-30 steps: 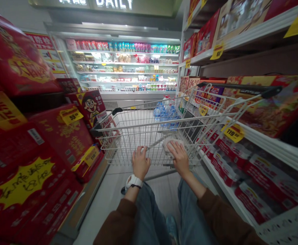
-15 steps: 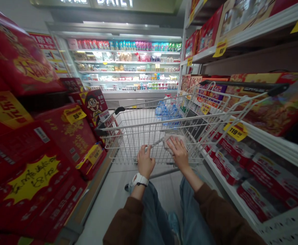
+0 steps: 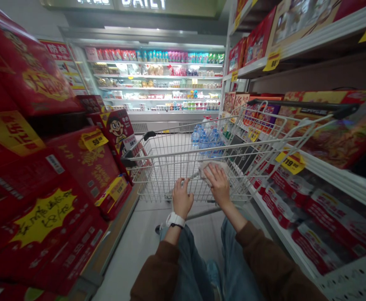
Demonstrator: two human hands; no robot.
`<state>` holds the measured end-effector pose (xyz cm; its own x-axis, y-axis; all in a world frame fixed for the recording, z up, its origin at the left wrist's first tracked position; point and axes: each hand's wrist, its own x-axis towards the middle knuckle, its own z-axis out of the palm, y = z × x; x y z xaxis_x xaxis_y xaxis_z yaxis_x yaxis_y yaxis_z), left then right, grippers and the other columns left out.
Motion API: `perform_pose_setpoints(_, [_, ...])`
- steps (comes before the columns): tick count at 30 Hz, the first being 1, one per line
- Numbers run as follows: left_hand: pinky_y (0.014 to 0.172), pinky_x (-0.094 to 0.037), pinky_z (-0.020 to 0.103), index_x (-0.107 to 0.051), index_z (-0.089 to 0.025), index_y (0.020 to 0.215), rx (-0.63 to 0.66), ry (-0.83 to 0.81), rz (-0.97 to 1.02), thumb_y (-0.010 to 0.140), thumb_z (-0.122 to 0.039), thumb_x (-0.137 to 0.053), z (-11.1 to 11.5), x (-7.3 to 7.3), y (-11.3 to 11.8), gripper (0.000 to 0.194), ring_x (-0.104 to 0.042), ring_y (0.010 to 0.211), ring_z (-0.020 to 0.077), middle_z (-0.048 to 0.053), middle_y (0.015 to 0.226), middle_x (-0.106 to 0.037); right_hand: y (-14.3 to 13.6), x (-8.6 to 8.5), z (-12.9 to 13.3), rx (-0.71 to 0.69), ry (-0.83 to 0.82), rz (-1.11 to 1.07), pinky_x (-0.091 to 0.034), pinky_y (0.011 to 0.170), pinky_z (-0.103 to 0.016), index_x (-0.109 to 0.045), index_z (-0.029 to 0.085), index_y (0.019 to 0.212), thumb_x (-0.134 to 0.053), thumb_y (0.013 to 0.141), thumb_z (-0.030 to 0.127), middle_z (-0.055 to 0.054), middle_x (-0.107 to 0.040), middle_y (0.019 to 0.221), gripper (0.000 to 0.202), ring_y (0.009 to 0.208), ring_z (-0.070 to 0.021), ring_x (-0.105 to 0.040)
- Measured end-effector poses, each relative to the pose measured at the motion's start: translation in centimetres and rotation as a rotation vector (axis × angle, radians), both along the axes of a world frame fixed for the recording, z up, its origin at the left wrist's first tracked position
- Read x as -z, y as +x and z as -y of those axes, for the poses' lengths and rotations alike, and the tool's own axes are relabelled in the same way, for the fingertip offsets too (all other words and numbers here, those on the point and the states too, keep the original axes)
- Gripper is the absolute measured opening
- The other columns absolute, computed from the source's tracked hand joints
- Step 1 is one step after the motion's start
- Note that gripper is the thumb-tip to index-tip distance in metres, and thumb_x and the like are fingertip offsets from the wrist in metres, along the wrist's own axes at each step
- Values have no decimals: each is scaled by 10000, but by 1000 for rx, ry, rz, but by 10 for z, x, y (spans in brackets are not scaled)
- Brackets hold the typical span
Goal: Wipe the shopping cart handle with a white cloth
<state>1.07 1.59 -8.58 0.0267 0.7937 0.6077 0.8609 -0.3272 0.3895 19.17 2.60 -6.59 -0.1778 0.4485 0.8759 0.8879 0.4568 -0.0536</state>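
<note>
A wire shopping cart (image 3: 170,159) stands sideways in front of my knees, its wire side facing me. My left hand (image 3: 183,197), with a white watch on the wrist, is at the near wire side, its fingers curled over the wires. A short grey strip runs from near its fingertips toward the cloth; what it is I cannot tell. My right hand (image 3: 219,184) lies over a pale cloth (image 3: 205,169), pressing it against the wire side with the fingers stretched across it. Part of the cloth is hidden under that hand.
Red gift boxes (image 3: 85,167) with yellow price tags are stacked close on the left. White shelves (image 3: 336,179) with boxes and packs line the right side. Large water bottles (image 3: 204,140) stand beyond the cart, before a lit refrigerated display (image 3: 158,113).
Both hands remain at the cart's wire side. My left hand and the view have shifted slightly; the cloth under my right hand sits a little higher and its shape differs.
</note>
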Motion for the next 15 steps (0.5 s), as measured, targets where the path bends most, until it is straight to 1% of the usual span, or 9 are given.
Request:
perform_pose_setpoints(2, [1061, -459, 463, -535, -208, 1305, 8, 3, 8, 694, -76, -563, 0, 0, 0, 626, -455, 1321, 306, 121, 1343, -509, -2, 22, 4, 2, -24, 40, -344, 1181, -481, -591, 228, 1353, -455, 675, -114, -68, -517, 1486, 771, 1454, -240, -360])
perform_pose_setpoints(3, [1057, -463, 464, -537, -208, 1306, 15, 4, 12, 692, -73, -560, 0, 0, 0, 629, -459, 1315, 306, 122, 1339, -511, -2, 30, 7, 1, -36, 53, -360, 1172, -476, -593, 228, 1349, -452, 668, -119, -67, -531, 1474, 778, 1443, -240, -380])
perform_pose_setpoints(4, [1057, -464, 463, -540, -205, 1304, 25, 6, 15, 692, -69, -556, 0, 0, 0, 628, -465, 1306, 304, 122, 1331, -515, -3, 35, 10, -2, -45, 59, -375, 1163, -472, -594, 225, 1348, -446, 658, -123, -66, -544, 1463, 787, 1432, -239, -399])
perform_pose_setpoints(5, [1064, -460, 462, -543, -202, 1303, 37, 9, 18, 692, -62, -550, -1, 0, -1, 626, -472, 1297, 300, 121, 1324, -517, -3, 36, 14, -6, -51, 55, -385, 1157, -469, -592, 223, 1350, -438, 650, -123, -65, -550, 1457, 796, 1426, -239, -409])
perform_pose_setpoints(7, [1090, -444, 456, -549, -195, 1300, 67, 18, 20, 690, -43, -536, -1, 0, -2, 629, -480, 1282, 288, 119, 1316, -519, -2, 29, 18, -16, -41, 22, -380, 1162, -471, -575, 227, 1369, -425, 644, -115, -58, -540, 1467, 815, 1433, -236, -397])
perform_pose_setpoints(11, [1114, -426, 468, -553, -205, 1301, 90, 33, 25, 679, -16, -525, -1, 2, -3, 650, -491, 1254, 283, 108, 1311, -523, 1, -6, 15, -16, 61, -55, -316, 1196, -503, -552, 264, 1393, -406, 669, -92, -27, -497, 1504, 819, 1477, -226, -313])
perform_pose_setpoints(12, [1110, -428, 472, -555, -207, 1299, 92, 34, 27, 681, -14, -523, 0, 3, -2, 649, -495, 1246, 283, 107, 1310, -523, 2, -12, 13, -5, 79, -61, -309, 1198, -509, -556, 266, 1388, -403, 675, -91, -26, -493, 1507, 811, 1482, -226, -303])
perform_pose_setpoints(13, [1109, -430, 474, -555, -209, 1300, 94, 35, 30, 682, -13, -521, 1, 3, -1, 649, -497, 1243, 283, 105, 1311, -522, 3, -15, 9, 11, 89, -62, -309, 1196, -512, -562, 264, 1382, -402, 681, -91, -27, -494, 1506, 802, 1484, -227, -298])
perform_pose_setpoints(15, [1115, -424, 471, -553, -209, 1305, 106, 40, 35, 684, -9, -515, 2, 4, 1, 653, -490, 1251, 280, 103, 1320, -517, 4, -13, 4, 37, 87, -45, -321, 1187, -510, -573, 259, 1370, -406, 690, -93, -34, -502, 1500, 784, 1484, -229, -295])
